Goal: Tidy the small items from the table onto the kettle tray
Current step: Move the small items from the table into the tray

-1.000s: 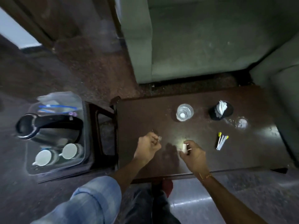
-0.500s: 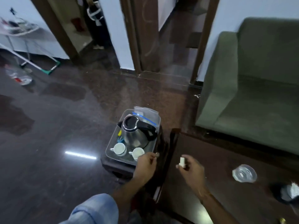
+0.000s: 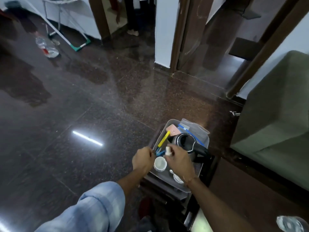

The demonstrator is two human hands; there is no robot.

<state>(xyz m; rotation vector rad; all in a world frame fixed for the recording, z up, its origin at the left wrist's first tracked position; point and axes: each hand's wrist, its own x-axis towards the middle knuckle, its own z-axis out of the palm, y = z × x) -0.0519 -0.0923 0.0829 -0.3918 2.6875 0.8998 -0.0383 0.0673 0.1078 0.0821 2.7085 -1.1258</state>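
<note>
clear plastic kettle tray (image 3: 160, 136) under both hands; no legible brand or writing.
one kettle (image 3: 186, 142), two white cups (image 3: 160, 163), one yellow stick (image 3: 164, 138), blue clips (image 3: 158, 152) and one pink item (image 3: 173, 128) lie in the tray. right hand (image 3: 179, 160) pinches a small white item (image 3: 168, 151) at its fingertips, above the tray beside the kettle. left hand (image 3: 143, 159) is closed at the tray's left rim; what it grips cannot be made out.
</note>
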